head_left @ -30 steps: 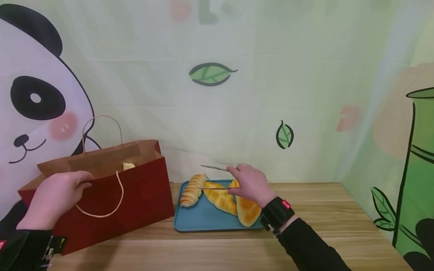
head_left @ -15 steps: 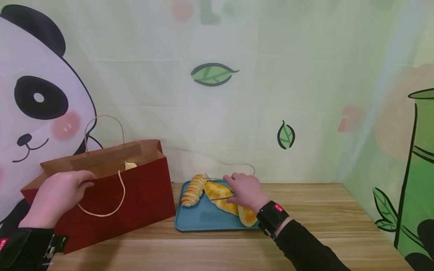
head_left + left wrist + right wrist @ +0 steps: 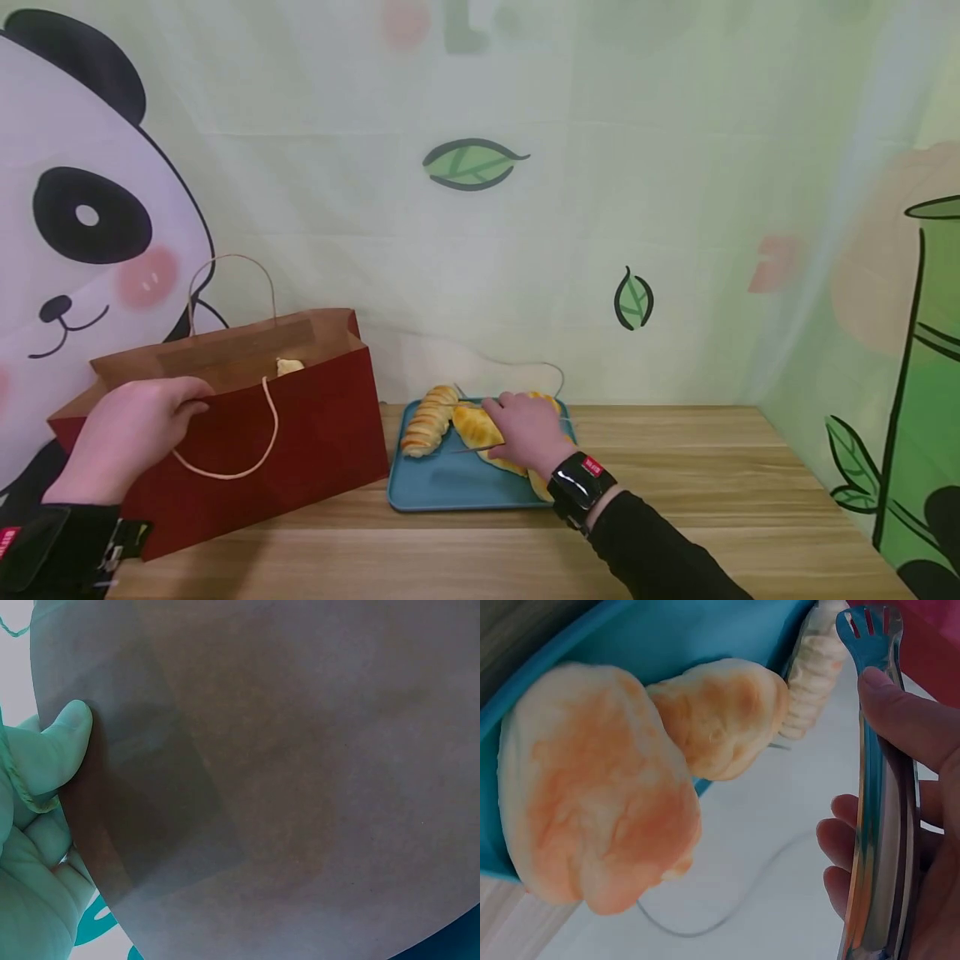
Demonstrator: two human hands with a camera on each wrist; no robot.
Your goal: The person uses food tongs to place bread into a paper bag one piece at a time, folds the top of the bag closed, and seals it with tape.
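Note:
My left hand [image 3: 142, 429] pinches the near rim of a red paper bag [image 3: 300, 442] with a brown inside, thumb over the edge in the left wrist view. A pale bit of bread [image 3: 288, 367] shows at the bag's mouth. Over the blue tray [image 3: 427, 496], my right hand [image 3: 531, 432] holds metal tongs [image 3: 874, 840], their slotted tip pointing toward the striped roll [image 3: 427, 427]. The tongs appear to have nothing between them. Beside that roll lies a golden bread [image 3: 720, 716]. A larger browned bread [image 3: 600, 787] is partly hidden by my right hand in the head view.
The wooden table [image 3: 675, 475] extends right and in front of the tray. Behind it hangs a pale green printed cloth [image 3: 555, 217] with a panda and leaves. A thin cord [image 3: 517, 362] runs against the cloth behind the tray.
My right hand has moved left and lower with the tongs, now over the golden bread. The left hand keeps its grip on the bag rim; the breads on the tray stay put.

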